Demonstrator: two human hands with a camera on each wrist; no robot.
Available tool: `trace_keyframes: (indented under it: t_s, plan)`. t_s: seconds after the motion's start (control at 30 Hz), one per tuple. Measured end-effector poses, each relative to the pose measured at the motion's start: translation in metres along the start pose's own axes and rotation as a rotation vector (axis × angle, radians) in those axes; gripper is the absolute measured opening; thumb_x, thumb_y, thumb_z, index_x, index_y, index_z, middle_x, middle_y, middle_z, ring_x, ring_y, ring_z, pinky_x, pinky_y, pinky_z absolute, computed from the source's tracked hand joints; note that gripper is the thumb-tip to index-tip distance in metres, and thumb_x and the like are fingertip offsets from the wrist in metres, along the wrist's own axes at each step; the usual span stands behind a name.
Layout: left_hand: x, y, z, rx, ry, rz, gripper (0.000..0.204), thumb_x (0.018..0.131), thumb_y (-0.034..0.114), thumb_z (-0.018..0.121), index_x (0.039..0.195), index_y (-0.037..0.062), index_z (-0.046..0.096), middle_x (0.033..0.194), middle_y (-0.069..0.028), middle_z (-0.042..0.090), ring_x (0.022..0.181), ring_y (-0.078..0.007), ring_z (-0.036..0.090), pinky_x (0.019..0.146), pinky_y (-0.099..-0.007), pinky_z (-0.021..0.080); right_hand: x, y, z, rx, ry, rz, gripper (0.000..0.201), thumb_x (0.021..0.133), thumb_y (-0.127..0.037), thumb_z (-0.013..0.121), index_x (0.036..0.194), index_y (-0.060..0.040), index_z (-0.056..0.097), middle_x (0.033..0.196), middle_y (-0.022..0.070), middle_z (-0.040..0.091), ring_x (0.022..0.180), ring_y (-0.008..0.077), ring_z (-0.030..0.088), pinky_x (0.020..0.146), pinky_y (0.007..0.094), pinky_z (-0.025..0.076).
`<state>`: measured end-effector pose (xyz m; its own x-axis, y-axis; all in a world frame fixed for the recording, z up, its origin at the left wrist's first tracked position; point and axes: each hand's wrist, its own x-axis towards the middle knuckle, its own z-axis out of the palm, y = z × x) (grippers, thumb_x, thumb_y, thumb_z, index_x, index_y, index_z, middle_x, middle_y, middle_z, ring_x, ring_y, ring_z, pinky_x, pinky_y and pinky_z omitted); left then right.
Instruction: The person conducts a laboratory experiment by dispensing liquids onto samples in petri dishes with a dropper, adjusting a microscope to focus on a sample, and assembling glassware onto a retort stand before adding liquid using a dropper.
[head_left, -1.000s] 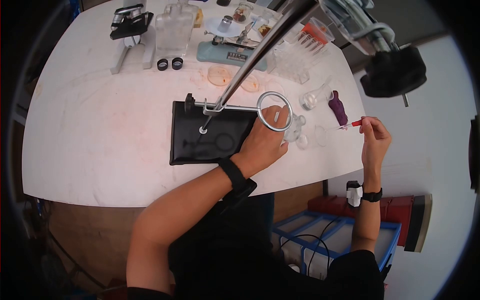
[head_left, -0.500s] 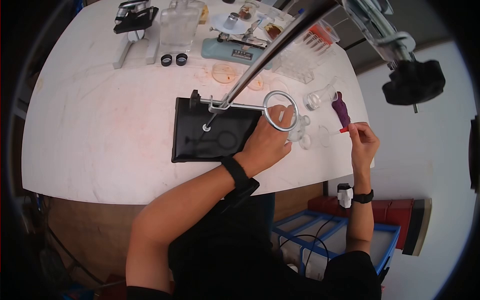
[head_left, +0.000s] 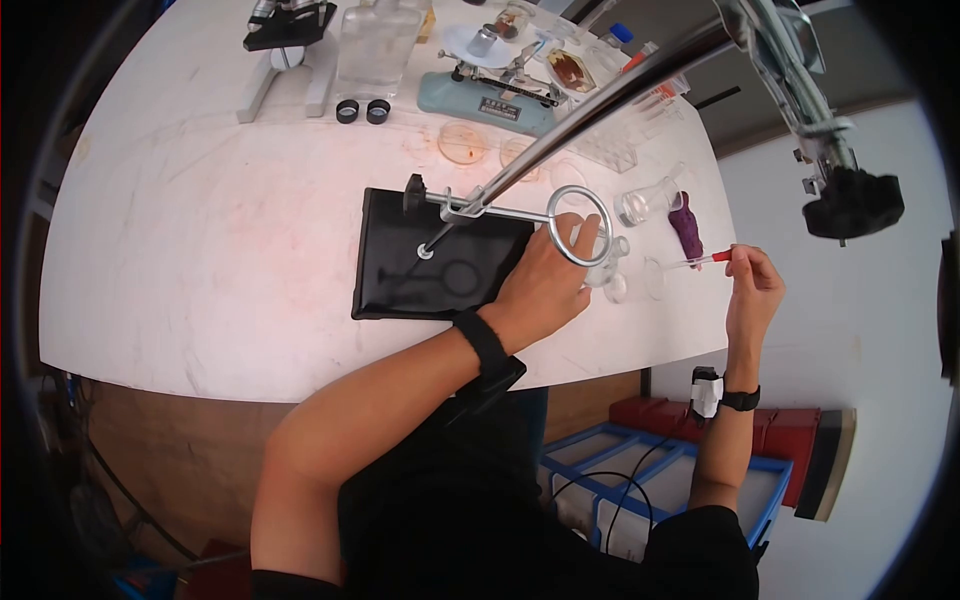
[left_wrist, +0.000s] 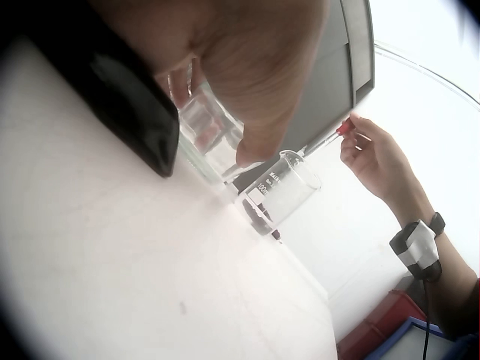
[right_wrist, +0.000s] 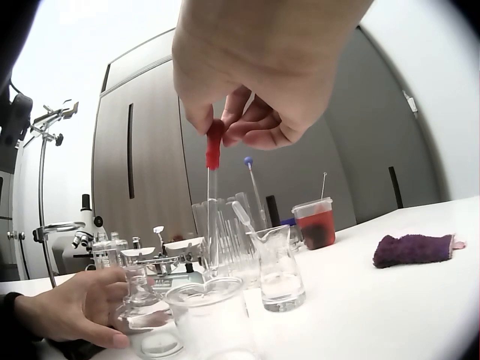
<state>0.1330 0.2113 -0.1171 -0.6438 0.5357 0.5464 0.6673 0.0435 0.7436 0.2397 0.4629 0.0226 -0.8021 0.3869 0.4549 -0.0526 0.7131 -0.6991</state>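
My right hand (head_left: 755, 285) pinches the red rubber bulb (right_wrist: 214, 144) of a glass dropper (right_wrist: 213, 217) between thumb and fingertips. In the right wrist view the dropper hangs upright, its lower end overlapping the rim of a glass beaker (right_wrist: 214, 319). Beside that beaker, my left hand (head_left: 545, 280) grips a clear narrow-necked glass bottle (right_wrist: 139, 307) low on the table, thumb and fingers around it. The left wrist view shows the thumb against the bottle (left_wrist: 206, 135) and the graduated beaker (left_wrist: 281, 191) standing apart. A small round glass piece (head_left: 616, 288) lies near the bottle.
A stand's ring (head_left: 580, 225) hangs over my left hand, above its black base (head_left: 440, 270). Beyond the beaker are a conical glass vessel (head_left: 640, 207) holding clear liquid and a purple cloth (head_left: 686, 230). A balance (head_left: 480, 100), petri dishes (head_left: 462, 143) and a microscope (head_left: 285, 55) stand farther back.
My right hand brought the dropper left toward the beaker, then drew it back right. My left hand keeps its hold on the bottle. The head view has shifted slightly.
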Motion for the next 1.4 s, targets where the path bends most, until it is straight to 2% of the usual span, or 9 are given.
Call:
trace_keyframes:
  t_s: [0.27,0.33,0.57,0.63,0.67,0.77,1.13,1.33,1.4]
  plan:
    - [0.000,0.000,0.001,0.009,-0.009,-0.012,0.072,0.070,0.006,0.076,0.133,-0.0065,0.043,0.124,-0.0226,0.047,0.117,-0.0392,0.049,0.101,-0.0436,0.043,0.061,-0.041,-0.007,0.367,0.081,-0.112,0.013,0.096,-0.003,0.062,0.100,0.0079,0.066,0.089,0.0095,0.065,0.079,0.0132,0.058,0.076,0.0281,0.047]
    - [0.001,0.000,0.001,0.014,-0.002,-0.003,0.072,0.070,0.006,0.075,0.133,-0.0066,0.043,0.124,-0.0226,0.047,0.117,-0.0391,0.048,0.101,-0.0435,0.043,0.084,-0.050,0.008,0.484,0.088,-0.137,0.011,0.097,-0.006,0.062,0.094,0.0012,0.069,0.105,0.0116,0.068,0.093,0.0163,0.063,0.082,0.0289,0.048]
    - [-0.001,-0.002,0.005,-0.015,0.078,0.024,0.065,0.071,0.001,0.069,0.130,-0.0081,0.044,0.120,-0.0256,0.050,0.113,-0.0411,0.049,0.097,-0.0477,0.042,0.167,-0.088,0.106,0.502,-0.172,-0.248,0.006,0.095,-0.009,0.066,0.095,-0.0050,0.070,0.104,0.0079,0.070,0.102,0.0129,0.062,0.089,0.0303,0.049]
    - [0.001,0.001,0.001,-0.070,0.089,0.030,0.061,0.071,-0.005,0.061,0.130,-0.0109,0.044,0.112,-0.0284,0.054,0.107,-0.0432,0.052,0.094,-0.0498,0.041,0.195,-0.100,0.146,0.643,-0.115,-0.115,0.007,0.094,-0.011,0.068,0.096,-0.0056,0.072,0.093,0.0037,0.069,0.088,0.0096,0.061,0.084,0.0265,0.047]
    - [0.001,0.000,0.001,-0.029,0.009,-0.017,0.061,0.071,0.002,0.071,0.125,-0.0042,0.044,0.122,-0.0235,0.048,0.116,-0.0411,0.048,0.100,-0.0480,0.042,0.199,-0.113,0.162,0.588,-0.209,-0.229,0.010,0.092,-0.010,0.070,0.097,-0.0014,0.073,0.091,0.0038,0.069,0.081,0.0092,0.059,0.079,0.0247,0.046]
    - [0.000,0.000,0.002,-0.026,-0.002,-0.052,0.066,0.071,0.002,0.070,0.131,-0.0053,0.041,0.125,-0.0259,0.046,0.118,-0.0427,0.047,0.101,-0.0483,0.041,0.198,-0.150,0.214,0.410,-0.164,-0.318,0.016,0.090,-0.009,0.073,0.099,0.0039,0.073,0.087,0.0039,0.068,0.075,0.0099,0.057,0.074,0.0250,0.048]
    - [0.000,-0.002,0.015,-0.055,0.034,-0.054,0.069,0.073,-0.005,0.057,0.139,-0.0114,0.037,0.134,-0.0345,0.043,0.126,-0.0483,0.043,0.108,-0.0549,0.034,0.235,-0.186,0.308,0.495,-0.212,-0.381,0.020,0.086,-0.017,0.079,0.092,0.0010,0.075,0.078,0.0023,0.068,0.070,0.0085,0.057,0.067,0.0227,0.045]
    - [-0.003,-0.005,0.020,0.013,0.194,0.021,0.058,0.075,-0.005,0.057,0.131,-0.0125,0.047,0.103,-0.0246,0.059,0.098,-0.0403,0.057,0.088,-0.0520,0.045,0.247,-0.179,0.331,0.354,-0.258,-0.417,0.021,0.086,-0.020,0.079,0.090,0.0008,0.076,0.075,0.0029,0.069,0.064,0.0071,0.054,0.059,0.0218,0.042]
    - [-0.002,-0.004,0.020,-0.001,0.205,0.018,0.055,0.075,-0.005,0.057,0.128,-0.0118,0.048,0.103,-0.0244,0.058,0.099,-0.0404,0.057,0.089,-0.0518,0.044,0.243,-0.178,0.340,0.279,-0.253,-0.438,0.021,0.086,-0.020,0.078,0.089,0.0006,0.076,0.074,0.0024,0.069,0.063,0.0065,0.054,0.057,0.0218,0.042]
